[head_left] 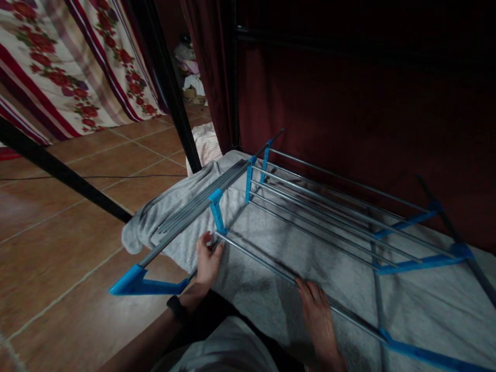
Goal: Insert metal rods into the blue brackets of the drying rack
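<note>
A folding drying rack [329, 217] with grey metal rods and blue plastic joints stands before me, and a grey towel [267, 268] hangs under and over its rods. My left hand [207, 261] is closed round the nearest rod close to a blue joint [217, 209]. A dark watch [177, 308] sits on that wrist. My right hand [318, 315] rests on the same near rod farther right, fingers curled over it and the grey towel.
A dark red curtain wall [368, 103] rises right behind the rack. Black poles [166, 77] cross the left side above a brown tiled floor [70, 232]. A floral striped cloth [65, 62] hangs at far left. A pale cloth [205, 144] lies on the floor.
</note>
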The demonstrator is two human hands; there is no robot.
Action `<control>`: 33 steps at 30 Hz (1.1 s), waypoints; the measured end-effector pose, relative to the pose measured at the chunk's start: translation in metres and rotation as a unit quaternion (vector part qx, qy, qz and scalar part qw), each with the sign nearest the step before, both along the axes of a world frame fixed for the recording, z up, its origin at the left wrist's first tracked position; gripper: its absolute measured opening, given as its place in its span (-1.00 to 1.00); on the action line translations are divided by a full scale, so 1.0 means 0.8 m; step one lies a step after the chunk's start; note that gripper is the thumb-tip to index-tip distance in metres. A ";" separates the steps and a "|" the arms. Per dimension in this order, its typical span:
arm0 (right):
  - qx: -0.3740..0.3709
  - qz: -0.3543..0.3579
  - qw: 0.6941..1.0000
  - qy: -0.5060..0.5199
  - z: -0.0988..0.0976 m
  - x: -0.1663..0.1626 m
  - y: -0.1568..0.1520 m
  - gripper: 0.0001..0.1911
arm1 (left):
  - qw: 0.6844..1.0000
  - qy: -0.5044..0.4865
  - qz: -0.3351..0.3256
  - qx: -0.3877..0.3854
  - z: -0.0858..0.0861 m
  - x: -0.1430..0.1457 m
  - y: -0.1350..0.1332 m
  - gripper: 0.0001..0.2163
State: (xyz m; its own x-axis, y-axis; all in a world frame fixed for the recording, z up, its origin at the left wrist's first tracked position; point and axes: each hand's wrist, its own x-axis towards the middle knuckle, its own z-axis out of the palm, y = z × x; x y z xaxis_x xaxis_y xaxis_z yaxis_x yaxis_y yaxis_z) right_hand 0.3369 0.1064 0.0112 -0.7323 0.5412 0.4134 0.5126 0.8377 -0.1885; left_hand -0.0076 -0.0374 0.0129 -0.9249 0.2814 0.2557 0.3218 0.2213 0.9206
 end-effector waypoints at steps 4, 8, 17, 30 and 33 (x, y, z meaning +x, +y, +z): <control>0.001 0.000 1.000 -0.007 0.002 -0.001 0.000 -0.36 | 0.997 -0.058 -0.034 0.045 0.002 -0.026 0.035 -0.51; 0.010 -0.011 1.000 -0.023 0.002 -0.003 -0.001 -0.38 | 0.988 -0.103 -0.078 0.082 0.010 -0.037 0.046 -0.66; 0.021 -0.027 0.999 -0.042 0.002 -0.004 -0.001 -0.38 | 0.976 -0.155 -0.044 0.144 0.010 -0.032 0.059 -0.80; -0.014 -0.027 0.997 -0.066 -0.002 0.005 0.003 -0.31 | 0.965 -0.203 -0.041 0.163 0.014 -0.035 0.064 -0.81; -0.013 -0.029 0.997 -0.066 -0.003 0.006 0.004 -0.35 | 0.967 -0.199 -0.038 0.156 0.016 -0.034 0.063 -0.83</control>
State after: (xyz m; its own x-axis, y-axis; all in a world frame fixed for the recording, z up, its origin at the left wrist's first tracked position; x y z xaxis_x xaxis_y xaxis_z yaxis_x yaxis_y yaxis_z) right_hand 0.3418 0.1099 0.0085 -0.7460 0.5941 0.3010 0.5823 0.8011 -0.1380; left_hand -0.0349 0.0132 0.0258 -0.9473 0.3185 -0.0338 -0.0683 -0.0976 0.9929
